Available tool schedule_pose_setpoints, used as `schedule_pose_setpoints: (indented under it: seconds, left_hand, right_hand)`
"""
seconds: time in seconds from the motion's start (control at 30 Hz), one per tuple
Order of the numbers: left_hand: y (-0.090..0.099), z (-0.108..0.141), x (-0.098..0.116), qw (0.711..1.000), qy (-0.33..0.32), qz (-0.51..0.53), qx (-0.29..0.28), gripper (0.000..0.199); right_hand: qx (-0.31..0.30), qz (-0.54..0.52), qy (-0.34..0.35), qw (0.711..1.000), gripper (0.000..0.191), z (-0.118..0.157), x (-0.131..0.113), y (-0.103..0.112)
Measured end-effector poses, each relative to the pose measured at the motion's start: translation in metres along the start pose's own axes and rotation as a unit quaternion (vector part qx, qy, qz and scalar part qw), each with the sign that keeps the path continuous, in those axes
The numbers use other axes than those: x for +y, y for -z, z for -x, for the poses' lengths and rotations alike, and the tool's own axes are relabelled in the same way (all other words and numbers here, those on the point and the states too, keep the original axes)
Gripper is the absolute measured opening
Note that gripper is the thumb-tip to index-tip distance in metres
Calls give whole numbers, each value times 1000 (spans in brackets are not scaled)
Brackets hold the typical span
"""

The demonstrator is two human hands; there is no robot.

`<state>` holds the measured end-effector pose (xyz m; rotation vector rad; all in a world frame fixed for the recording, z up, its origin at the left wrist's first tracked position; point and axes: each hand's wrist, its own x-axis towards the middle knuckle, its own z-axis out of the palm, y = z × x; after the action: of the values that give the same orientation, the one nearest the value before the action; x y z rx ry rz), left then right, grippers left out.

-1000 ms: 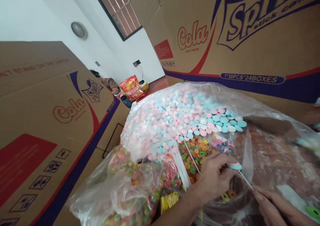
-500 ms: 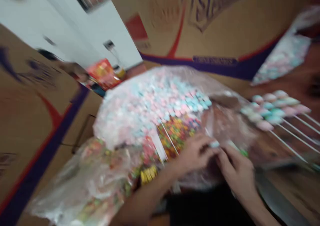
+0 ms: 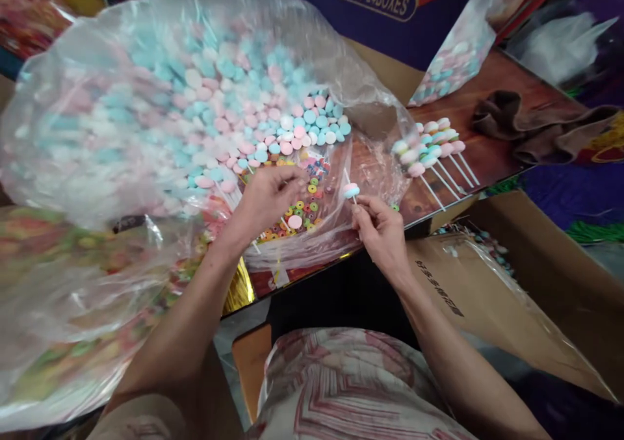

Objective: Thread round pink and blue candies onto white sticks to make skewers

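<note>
My right hand (image 3: 383, 232) pinches a thin white stick that carries a pink and blue candy (image 3: 351, 190) near its top, and the stick's tip shows above it. My left hand (image 3: 270, 199) is over the ring-shaped candies (image 3: 307, 209), its fingers curled; what they hold, if anything, is hidden. A single pale pink disc (image 3: 294, 222) lies on the rings below the left hand. Behind both hands, a large clear bag (image 3: 370, 69) spills pink, blue and white candies (image 3: 287, 131). Several finished candy sticks (image 3: 429, 147) lie together on the table to the right.
A bag of colourful candy (image 3: 97, 297) fills the left side. At the right are a small candy bag (image 3: 453, 56), a brown cloth (image 3: 541, 125) and an open cardboard box (image 3: 526, 232) below the table edge. A printed carton (image 3: 390, 37) stands behind.
The view has tilted down and shifted right. My hands have moved apart; the right one now holds the stick with candy on it, and the left is over the ring candies.
</note>
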<state>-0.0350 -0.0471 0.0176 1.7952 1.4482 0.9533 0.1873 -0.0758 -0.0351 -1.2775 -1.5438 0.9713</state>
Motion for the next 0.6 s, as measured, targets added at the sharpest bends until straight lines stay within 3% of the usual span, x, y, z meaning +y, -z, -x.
schedule_pose_setpoints:
  seconds: [0.17, 0.33, 0.6]
  left_hand:
    - [1, 27, -2, 979, -56, -185, -68, 12]
    - [-2, 43, -12, 963, -53, -235, -118, 14]
    - [-14, 28, -5, 968, -38, -245, -45, 21]
  right_hand:
    - [15, 149, 98, 984, 23, 9, 9, -11]
    - [16, 214, 162, 963, 23, 14, 13, -18]
    - [9, 206, 176, 963, 20, 15, 14, -15]
